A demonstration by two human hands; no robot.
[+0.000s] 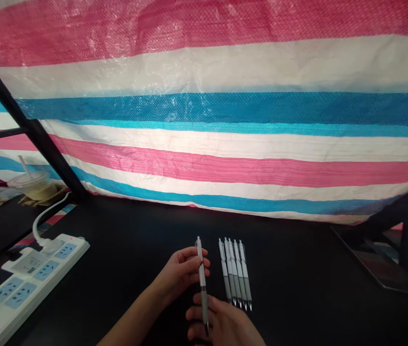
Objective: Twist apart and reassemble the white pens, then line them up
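Observation:
A white retractable pen [202,278] with a grey grip stands nearly upright before me, its clicker up and its tip pointing down. My left hand [180,270] pinches its upper white barrel between thumb and fingers. Lower down, my right hand [227,321] is closed about the grey grip, fingers partly behind it. Just right of the hands, several matching pens [235,274] lie side by side in a row on the black table [290,283], clickers away from me and tips toward me.
A white power strip [32,283] with a plugged-in adapter lies at the left. Beyond it, a plastic cup [32,185] with a straw stands near a black metal frame [41,144]. A dark flat panel [373,264] is at the right. Striped sheeting [207,110] hangs behind.

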